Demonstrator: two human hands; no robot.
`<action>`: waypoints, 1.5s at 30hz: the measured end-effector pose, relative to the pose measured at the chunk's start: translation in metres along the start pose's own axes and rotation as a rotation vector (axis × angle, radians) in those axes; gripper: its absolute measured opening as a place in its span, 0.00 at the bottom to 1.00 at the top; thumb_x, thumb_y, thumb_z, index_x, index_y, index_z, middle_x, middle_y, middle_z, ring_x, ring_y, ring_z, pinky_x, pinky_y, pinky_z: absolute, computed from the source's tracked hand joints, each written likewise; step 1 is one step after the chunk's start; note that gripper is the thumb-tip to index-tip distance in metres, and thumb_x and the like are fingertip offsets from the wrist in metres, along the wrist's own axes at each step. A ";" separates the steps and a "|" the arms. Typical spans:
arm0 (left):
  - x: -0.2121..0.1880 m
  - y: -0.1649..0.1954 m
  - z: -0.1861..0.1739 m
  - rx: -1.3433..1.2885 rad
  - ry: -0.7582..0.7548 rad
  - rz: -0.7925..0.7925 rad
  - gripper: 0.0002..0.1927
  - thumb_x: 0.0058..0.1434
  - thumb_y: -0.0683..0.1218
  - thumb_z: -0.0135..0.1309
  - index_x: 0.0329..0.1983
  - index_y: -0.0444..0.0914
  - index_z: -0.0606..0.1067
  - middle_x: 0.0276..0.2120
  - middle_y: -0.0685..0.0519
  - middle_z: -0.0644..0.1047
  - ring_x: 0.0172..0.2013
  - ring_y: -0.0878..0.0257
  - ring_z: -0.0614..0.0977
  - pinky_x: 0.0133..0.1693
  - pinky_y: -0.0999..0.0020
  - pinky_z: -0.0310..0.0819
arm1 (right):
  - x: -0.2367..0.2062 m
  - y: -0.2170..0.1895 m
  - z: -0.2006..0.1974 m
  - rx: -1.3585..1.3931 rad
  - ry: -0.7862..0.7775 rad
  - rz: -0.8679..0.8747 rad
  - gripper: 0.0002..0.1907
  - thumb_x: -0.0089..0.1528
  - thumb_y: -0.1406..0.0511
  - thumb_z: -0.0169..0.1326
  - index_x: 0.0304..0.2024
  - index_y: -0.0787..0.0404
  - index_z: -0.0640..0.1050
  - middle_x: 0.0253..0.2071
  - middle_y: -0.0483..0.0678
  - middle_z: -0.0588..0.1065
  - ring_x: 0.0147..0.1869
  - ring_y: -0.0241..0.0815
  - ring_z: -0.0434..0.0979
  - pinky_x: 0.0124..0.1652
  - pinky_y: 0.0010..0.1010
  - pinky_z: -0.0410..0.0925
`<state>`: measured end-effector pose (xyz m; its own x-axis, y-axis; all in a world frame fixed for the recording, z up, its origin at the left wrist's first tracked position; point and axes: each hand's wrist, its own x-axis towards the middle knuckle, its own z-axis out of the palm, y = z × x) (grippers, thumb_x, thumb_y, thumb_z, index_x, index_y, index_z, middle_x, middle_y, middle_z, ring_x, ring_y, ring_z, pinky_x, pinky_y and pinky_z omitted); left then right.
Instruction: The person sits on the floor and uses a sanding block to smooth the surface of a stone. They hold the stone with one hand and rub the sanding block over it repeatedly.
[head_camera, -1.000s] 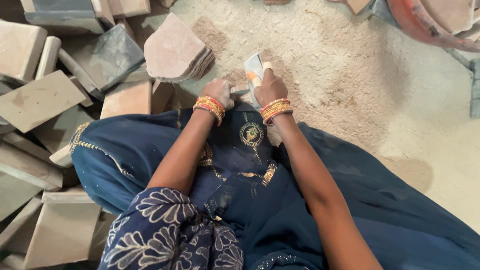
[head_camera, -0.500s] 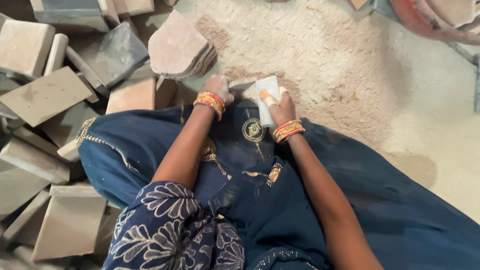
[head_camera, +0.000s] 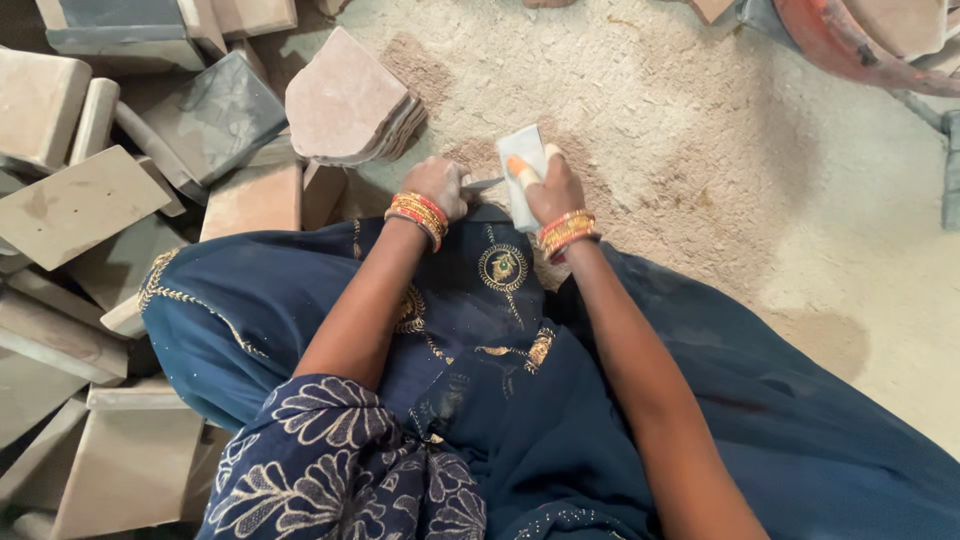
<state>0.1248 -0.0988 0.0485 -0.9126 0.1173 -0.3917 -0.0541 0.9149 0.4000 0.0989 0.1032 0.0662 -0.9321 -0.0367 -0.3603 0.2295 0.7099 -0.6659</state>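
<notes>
One pale flat stone slab (head_camera: 524, 165) gripped upright by the right hand (head_camera: 553, 190); the left hand (head_camera: 438, 186), at nine o'clock, clasps one thin metal blade (head_camera: 484, 184) — its handle hidden.

Two hands (head_camera: 440, 187), one pale block (head_camera: 523, 172) (many slabs (head_camera: 75, 205)).

The left hand (head_camera: 437, 187) and the right hand (head_camera: 552, 190) lie side by side just beyond the lap, on the dusty floor (head_camera: 700, 120). The right hand holds a small stone block (head_camera: 524, 170); a thin blade (head_camera: 485, 184) in the left hand meets its left side. Left of both hands lies a heap of stone slabs (head_camera: 130, 200), a chipped slab (head_camera: 345, 100) nearest them
</notes>
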 end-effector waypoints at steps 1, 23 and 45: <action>-0.001 0.001 -0.001 0.004 0.011 -0.002 0.13 0.52 0.45 0.63 0.42 0.46 0.84 0.36 0.44 0.83 0.41 0.47 0.84 0.47 0.53 0.79 | 0.007 -0.002 0.000 -0.032 -0.006 -0.023 0.25 0.62 0.50 0.58 0.44 0.66 0.73 0.36 0.62 0.79 0.39 0.60 0.83 0.38 0.48 0.73; 0.011 -0.030 0.015 -0.095 0.136 -0.037 0.18 0.48 0.48 0.67 0.44 0.42 0.84 0.37 0.39 0.82 0.41 0.43 0.84 0.49 0.52 0.78 | -0.035 0.043 0.008 0.079 0.181 -0.074 0.26 0.61 0.49 0.61 0.44 0.65 0.77 0.38 0.62 0.80 0.42 0.61 0.82 0.40 0.47 0.72; 0.012 0.021 0.029 -0.055 0.084 0.067 0.23 0.51 0.49 0.62 0.52 0.53 0.81 0.34 0.43 0.82 0.38 0.46 0.84 0.42 0.51 0.79 | -0.028 0.021 -0.004 0.424 0.326 -0.021 0.22 0.57 0.52 0.66 0.41 0.64 0.82 0.35 0.52 0.84 0.35 0.41 0.84 0.36 0.32 0.74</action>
<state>0.1245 -0.0666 0.0278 -0.9456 0.1421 -0.2925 -0.0121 0.8834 0.4685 0.1286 0.1216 0.0649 -0.9609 0.2204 -0.1674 0.2400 0.3622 -0.9007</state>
